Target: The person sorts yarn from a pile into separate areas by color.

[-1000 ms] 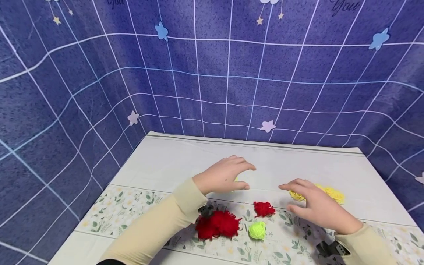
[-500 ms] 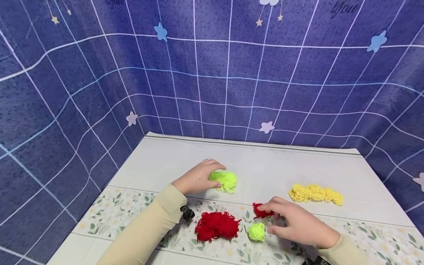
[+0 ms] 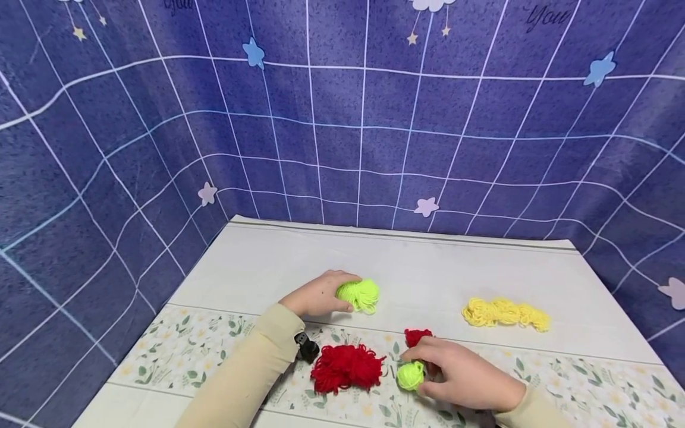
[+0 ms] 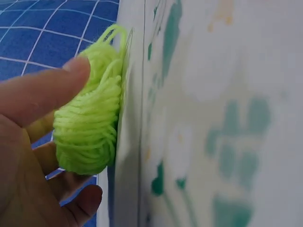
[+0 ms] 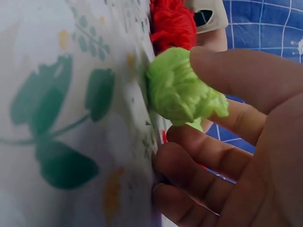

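Observation:
In the head view my left hand holds a neon green skein of yarn on the white part of the table. The left wrist view has the thumb across the near side of this skein, with fingers curled behind it. My right hand grips a small neon green ball of yarn on the floral strip. Seen from the right wrist, thumb and forefinger lie on either side of the ball. Just beyond the right fingers sits a small red bundle of yarn, partly covered by them.
A larger red bundle of yarn lies between the two forearms. Farther right, a twisted yellow skein rests on the white table. A blue gridded curtain stands behind the table and along its left side.
My left hand has moved back left and closed round the green skein. The right hand has come from beside the yellow skein, leftward and nearer, to the small green ball.

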The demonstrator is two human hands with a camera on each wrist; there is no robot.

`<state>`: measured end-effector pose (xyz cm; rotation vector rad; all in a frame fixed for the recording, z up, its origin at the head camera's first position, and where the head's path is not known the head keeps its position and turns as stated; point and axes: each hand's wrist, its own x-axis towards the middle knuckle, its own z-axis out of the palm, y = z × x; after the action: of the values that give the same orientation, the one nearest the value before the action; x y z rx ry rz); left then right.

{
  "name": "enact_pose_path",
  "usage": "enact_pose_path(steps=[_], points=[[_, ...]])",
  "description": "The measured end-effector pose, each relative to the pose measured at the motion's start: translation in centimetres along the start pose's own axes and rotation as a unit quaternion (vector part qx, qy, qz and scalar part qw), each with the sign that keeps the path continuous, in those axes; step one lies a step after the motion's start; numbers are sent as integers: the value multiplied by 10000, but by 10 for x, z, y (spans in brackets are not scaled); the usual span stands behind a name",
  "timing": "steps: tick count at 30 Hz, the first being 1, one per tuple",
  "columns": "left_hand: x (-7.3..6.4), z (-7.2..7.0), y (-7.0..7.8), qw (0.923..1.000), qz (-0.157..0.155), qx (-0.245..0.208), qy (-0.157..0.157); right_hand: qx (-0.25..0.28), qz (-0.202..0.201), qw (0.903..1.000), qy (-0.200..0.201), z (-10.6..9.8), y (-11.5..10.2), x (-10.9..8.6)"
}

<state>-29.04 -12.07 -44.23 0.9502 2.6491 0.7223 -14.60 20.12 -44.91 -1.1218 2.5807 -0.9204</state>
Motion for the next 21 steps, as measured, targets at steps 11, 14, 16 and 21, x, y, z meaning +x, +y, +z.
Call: enact_pose_path(steps=[11,14,16,21], points=[[0,10,-13,9970,-9,-437,638,-298,315,9988,-219,2,-3,3],[-1,12,-15,9964,-6,-401,751,-388,277,9986,-238,3,-2,3],[-2,13,-15,9960,0,-399,802,-453,271,9983,-259,4,-1,3],[-2,15,-14,9954,31,-466,837,-550,230,9979,-247,4,-2,3]])
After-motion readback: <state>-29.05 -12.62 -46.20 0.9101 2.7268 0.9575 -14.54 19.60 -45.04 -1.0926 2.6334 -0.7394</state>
